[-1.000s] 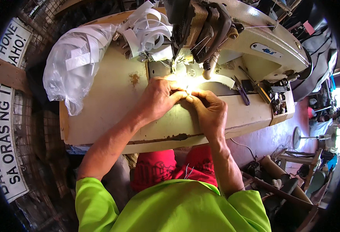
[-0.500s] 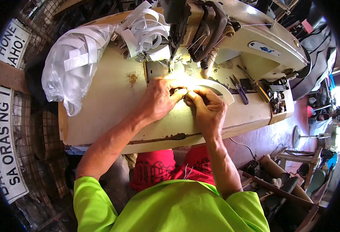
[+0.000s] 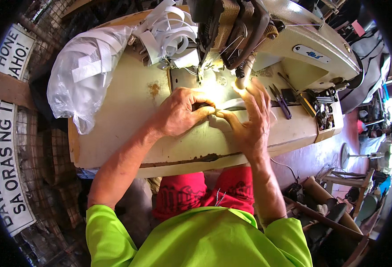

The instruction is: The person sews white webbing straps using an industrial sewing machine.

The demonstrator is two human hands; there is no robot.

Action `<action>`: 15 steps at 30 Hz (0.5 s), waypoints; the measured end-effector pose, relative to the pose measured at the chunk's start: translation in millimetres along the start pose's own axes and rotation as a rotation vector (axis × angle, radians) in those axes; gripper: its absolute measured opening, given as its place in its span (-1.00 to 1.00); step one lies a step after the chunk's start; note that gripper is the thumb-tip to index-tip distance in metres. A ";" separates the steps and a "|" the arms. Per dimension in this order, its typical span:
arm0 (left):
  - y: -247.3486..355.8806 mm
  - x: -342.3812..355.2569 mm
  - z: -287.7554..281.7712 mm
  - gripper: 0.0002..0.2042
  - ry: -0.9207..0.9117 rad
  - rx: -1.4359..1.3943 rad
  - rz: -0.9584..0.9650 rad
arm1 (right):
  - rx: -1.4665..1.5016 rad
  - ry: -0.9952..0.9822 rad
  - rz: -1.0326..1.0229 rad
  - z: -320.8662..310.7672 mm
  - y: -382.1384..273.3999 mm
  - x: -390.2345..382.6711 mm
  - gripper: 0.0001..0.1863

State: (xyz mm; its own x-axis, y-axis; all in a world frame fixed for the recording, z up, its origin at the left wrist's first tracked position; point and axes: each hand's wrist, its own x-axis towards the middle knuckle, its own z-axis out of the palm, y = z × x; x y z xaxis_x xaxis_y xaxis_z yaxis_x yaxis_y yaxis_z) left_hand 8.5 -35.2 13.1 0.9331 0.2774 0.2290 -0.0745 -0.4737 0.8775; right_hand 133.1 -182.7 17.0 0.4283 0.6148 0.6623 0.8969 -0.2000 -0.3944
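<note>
Left hand (image 3: 178,115): thumb and forefinger closed, seemingly pinching one end of a white strip (image 3: 234,103); glare hides the exact grip. Right hand (image 3: 257,122): fingers spread, blurred, gripping nothing that I can see; thumb tip just beside the left fingertips.

Strip lies between the two hands and runs rightward behind the right fingers, partly covered. Judged light, thin and springy: bends easily, likely keeps its curl, perhaps a little slick, hardly fragile. Best hold is a flat pinch near the end, at the left fingertips, with the free length supported to the right.

Just beyond the left fingertips: the needle area (image 3: 200,76) of a sewing machine (image 3: 267,42), brightly lit. Right of the right fingers: snips (image 3: 281,104), then a screwdriver (image 3: 305,101), then a parts box (image 3: 326,119). Farther beyond the left fingers: loose strips (image 3: 171,38) in a curled heap; to their left a clear bag (image 3: 87,78) with more white pieces.

Tabletop (image 3: 124,115) under the fingers: pale, rust-stained, front edge chipped.

Room: wire grille (image 3: 33,147) and signboards (image 3: 9,171) far left of the fingers; floor (image 3: 300,153) and a fan (image 3: 360,155) far right, amid clutter.
</note>
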 end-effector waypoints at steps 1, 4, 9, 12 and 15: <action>2.2 -1.0 -1.4 -0.86 0.001 -0.002 -0.006 | 0.002 -0.006 0.002 -0.9 9.2 1.2 -0.73; 3.7 -1.5 -2.1 -0.85 -0.048 -0.098 -0.092 | 0.308 -0.411 -0.117 -4.8 30.6 12.2 -0.69; 3.2 -1.3 -7.2 -0.89 -0.053 -0.408 -0.374 | 0.501 -0.826 0.370 -12.4 25.4 42.5 -0.74; 3.2 -2.1 -2.5 -0.87 -0.006 -0.324 -0.322 | 0.451 -0.926 0.426 -9.2 26.3 50.8 -0.77; -0.5 -2.3 -1.8 -0.85 0.045 -0.295 -0.272 | 0.515 -0.955 0.422 -9.2 26.3 56.6 -0.76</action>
State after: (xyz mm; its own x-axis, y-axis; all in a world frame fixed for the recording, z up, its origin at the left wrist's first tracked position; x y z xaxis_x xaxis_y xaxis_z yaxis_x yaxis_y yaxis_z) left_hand 5.7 -34.1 12.8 0.9166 0.3995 -0.0161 0.0693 -0.1192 0.9904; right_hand 181.9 -160.2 50.0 0.2281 0.9420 -0.2461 0.4586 -0.3269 -0.8263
